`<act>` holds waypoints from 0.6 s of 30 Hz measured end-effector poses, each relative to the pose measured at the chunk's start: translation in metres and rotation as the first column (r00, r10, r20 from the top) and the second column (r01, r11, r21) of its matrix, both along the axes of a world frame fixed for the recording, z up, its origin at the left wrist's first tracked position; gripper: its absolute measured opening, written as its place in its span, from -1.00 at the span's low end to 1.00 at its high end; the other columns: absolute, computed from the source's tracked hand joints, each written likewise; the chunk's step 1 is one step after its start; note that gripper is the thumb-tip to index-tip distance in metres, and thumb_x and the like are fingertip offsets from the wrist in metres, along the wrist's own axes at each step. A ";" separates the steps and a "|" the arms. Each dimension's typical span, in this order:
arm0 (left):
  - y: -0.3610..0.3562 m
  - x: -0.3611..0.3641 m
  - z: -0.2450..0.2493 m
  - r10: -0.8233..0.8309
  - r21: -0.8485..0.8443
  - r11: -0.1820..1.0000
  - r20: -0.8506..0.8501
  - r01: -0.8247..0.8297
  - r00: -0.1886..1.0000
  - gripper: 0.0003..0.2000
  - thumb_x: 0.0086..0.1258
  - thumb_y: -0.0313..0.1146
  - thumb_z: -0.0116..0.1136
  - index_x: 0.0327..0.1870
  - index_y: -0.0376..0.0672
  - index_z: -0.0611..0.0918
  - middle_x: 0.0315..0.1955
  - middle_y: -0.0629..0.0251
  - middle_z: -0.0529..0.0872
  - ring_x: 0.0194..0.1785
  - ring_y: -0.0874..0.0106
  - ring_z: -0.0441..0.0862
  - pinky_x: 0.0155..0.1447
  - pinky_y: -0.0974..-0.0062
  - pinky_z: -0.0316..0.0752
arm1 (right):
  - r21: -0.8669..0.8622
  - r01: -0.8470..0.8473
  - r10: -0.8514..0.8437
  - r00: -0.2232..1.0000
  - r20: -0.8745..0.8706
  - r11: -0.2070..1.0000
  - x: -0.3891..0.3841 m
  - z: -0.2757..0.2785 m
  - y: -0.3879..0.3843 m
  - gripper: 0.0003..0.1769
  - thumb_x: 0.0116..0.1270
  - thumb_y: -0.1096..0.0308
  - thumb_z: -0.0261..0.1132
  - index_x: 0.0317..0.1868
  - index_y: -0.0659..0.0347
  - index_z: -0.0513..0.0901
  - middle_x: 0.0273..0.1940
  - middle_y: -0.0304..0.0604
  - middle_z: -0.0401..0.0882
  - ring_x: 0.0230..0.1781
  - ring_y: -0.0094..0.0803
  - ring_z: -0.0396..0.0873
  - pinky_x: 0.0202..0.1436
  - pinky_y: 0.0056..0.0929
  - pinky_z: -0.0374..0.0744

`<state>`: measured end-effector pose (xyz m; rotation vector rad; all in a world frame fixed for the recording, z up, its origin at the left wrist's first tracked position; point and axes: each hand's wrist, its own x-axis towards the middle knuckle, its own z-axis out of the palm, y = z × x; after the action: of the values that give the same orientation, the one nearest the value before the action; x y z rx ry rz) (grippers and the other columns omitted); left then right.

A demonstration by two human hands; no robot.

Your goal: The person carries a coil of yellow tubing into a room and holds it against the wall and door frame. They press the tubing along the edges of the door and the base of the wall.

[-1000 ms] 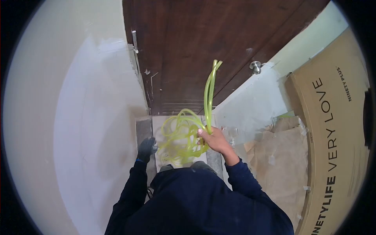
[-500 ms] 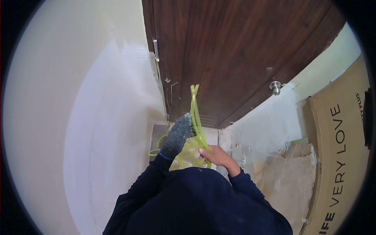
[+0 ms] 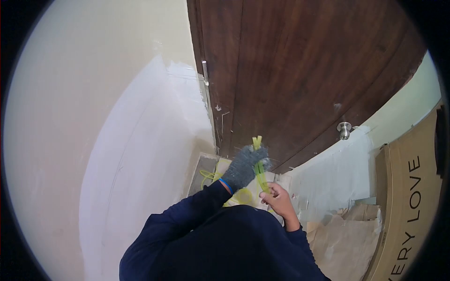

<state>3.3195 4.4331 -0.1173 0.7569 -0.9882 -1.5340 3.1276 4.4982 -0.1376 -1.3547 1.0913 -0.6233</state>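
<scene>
A bundle of thin yellow-green hose (image 3: 261,175), folded into several strands, stands upright in front of me. My left hand (image 3: 242,166), in a dusty grey knitted glove with a blue cuff edge, is closed around the upper part, and two pale ends stick out above it. Lower down, my bare right hand (image 3: 278,199) pinches the same strands between thumb and fingers. Loose loops of the hose hang or lie below and left of my hands, partly hidden by my sleeve and body.
Ahead is a dark brown wooden door (image 3: 290,70) with a round metal knob (image 3: 344,130). A patched pale wall (image 3: 136,126) runs along the left. At right lean a large printed cardboard box (image 3: 403,206) and a flattened cardboard sheet (image 3: 344,241). Light floor tiles show beneath my hands.
My left hand has closed around the upper strands, where it was beside them with fingers extended. Less hose sticks out above it. The view has shifted, and both hands appear farther right.
</scene>
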 end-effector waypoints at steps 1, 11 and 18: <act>0.002 -0.005 -0.001 0.008 -0.003 1.000 0.003 -0.008 1.000 -0.79 0.47 -0.43 0.01 0.05 -0.25 0.54 -0.20 0.28 0.59 -0.09 0.46 0.60 -0.01 0.47 0.56 | 0.023 0.079 -0.081 0.991 0.109 0.997 -0.001 0.004 -0.003 -0.66 0.34 0.24 0.34 -0.02 0.31 0.57 -0.34 -0.20 0.63 -0.37 -0.51 0.60 -0.25 -0.52 0.54; 0.008 -0.025 0.013 -0.137 0.087 0.989 0.285 0.117 0.949 -0.85 0.40 -0.39 0.08 -0.21 -0.25 0.65 -0.27 0.21 0.63 -0.15 0.38 0.58 -0.07 0.42 0.43 | -0.185 0.322 -0.285 0.937 0.201 0.929 0.001 -0.004 -0.025 -0.72 0.41 0.27 0.27 -0.07 0.33 0.52 -0.36 -0.24 0.60 -0.37 -0.59 0.53 -0.22 -0.58 0.52; 0.010 -0.008 0.006 0.264 -0.530 0.837 0.608 0.135 0.749 -0.80 0.34 -0.44 0.09 -0.05 -0.23 0.61 -0.19 0.20 0.64 -0.08 0.28 0.58 0.01 0.34 0.45 | -0.070 0.297 -0.260 0.910 0.323 0.952 0.003 0.013 -0.042 -0.75 0.39 0.29 0.29 -0.07 0.28 0.54 -0.37 -0.35 0.54 -0.39 -0.64 0.48 -0.25 -0.61 0.47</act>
<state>3.3117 4.4435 -0.1114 0.9192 -1.8190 -0.8059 3.1303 4.4564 -0.1249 -1.1563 1.0074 -1.0900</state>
